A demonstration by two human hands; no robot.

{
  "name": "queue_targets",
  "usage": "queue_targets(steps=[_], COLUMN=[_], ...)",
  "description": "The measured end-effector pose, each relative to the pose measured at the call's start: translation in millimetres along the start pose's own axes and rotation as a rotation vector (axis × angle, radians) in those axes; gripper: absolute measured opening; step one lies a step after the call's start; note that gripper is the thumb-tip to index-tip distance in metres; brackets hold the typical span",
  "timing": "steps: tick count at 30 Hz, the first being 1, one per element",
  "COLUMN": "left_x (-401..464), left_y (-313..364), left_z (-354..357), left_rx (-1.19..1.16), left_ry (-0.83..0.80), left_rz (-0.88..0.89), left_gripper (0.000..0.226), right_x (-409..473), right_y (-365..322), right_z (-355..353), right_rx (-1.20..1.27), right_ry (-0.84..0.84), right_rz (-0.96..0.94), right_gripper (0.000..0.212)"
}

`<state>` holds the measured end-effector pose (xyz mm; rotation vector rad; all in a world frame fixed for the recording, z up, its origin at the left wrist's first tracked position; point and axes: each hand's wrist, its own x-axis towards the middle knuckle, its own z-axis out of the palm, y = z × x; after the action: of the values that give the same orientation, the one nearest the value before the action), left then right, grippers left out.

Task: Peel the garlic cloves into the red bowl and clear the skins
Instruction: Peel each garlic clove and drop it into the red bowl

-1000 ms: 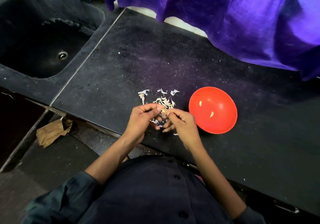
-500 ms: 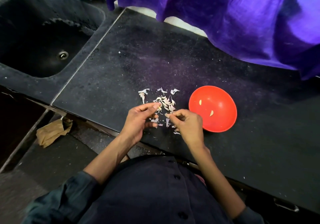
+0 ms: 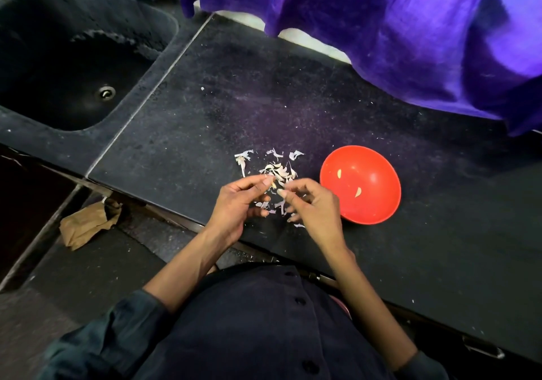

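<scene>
Head view, looking down on a dark stone desk [image 3: 308, 109]. Left hand [image 3: 239, 203] hovers over the near edge of the desk, thumb and forefinger pinched on a small pale garlic clove [image 3: 273, 185]; the remaining fingers [image 3: 258, 212] are curled loosely beneath. Right hand [image 3: 315, 208] sits just beside it, to the right, fingertips close to the clove but a narrow gap shows between the two hands. Right thumb and forefinger are drawn together at the tip; whether they grip a scrap of skin cannot be told at this size, the rest of that hand is relaxed and half curled.

Garlic skins [image 3: 277, 169] lie scattered on the desk in a loose pile directly beyond and under the hands, with a few stray flakes [image 3: 243, 158] off to the left of the pile.

Red bowl [image 3: 360, 184] stands upright on the desk just to the right of the right hand, near but not touching it. Two peeled cloves [image 3: 357, 192] rest inside, apart from each other.

Surroundings: dark sink [image 3: 73, 65] with a drain at far left, let into the same surface. Purple cloth [image 3: 410, 27] hangs over the far edge of the desk. Crumpled brown paper [image 3: 88, 224] lies on the floor below the desk edge, left of the person
</scene>
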<state>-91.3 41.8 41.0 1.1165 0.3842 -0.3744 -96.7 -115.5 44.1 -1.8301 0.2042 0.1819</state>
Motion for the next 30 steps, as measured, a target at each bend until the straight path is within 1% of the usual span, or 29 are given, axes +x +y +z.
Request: queue_targets(steps=[2,4,7,10,14,16,19,22,26,30], left_x=[-0.5,-1.1,-2.4,-2.3,-1.1,0.1,1.7,5.1,15.8,25.4], left_y=[-0.9,-2.1,-2.2,-2.8,-0.7,-0.9,-4.2,-8.4,-13.3,-17.6], left_z=[0.9,2.9,4.7,5.4,6.5,7.1,8.9,14.6,31.0,50.3], left_rx=[0.007,0.008,0.019,0.032,0.021,0.034,0.137,0.277,0.402,0.514], left_ry=[-0.006,-0.017,-0.032,-0.058,-0.053,-0.021,0.038,0.053,0.019,-0.025], left_rz=[0.001,0.002,-0.004,-0.011,-0.022,-0.021,0.027,0.106,0.162,0.198], left_gripper=[0.024,0.024,0.025,0.017,0.017,0.018,0.012,0.011,0.016,0.012], right_x=[0.0,-0.7,-0.4,0.1,0.8,1.6,2.3,2.3,1.2,1.8], right_y=[-1.4,-4.3,-4.4,-3.4,-2.0,-1.0,4.2,10.1,18.0,26.5], right_z=[3.0,4.6,6.8,4.8,-0.2,-2.3,-5.0,-14.1,-36.1,-62.5], right_rx=[0.208,0.297,0.317,0.326,0.27,0.233,0.171,0.14,0.113,0.039], right_ry=[-0.079,-0.107,-0.089,-0.048,-0.02,-0.021,-0.02,0.024,0.133,0.281], right_rz=[0.051,0.044,0.012,0.002,-0.02,-0.022,-0.03,-0.012,0.021,0.01], right_gripper=[0.028,0.035,0.033,0.027,0.029,0.03,0.027,0.019,0.021,0.025])
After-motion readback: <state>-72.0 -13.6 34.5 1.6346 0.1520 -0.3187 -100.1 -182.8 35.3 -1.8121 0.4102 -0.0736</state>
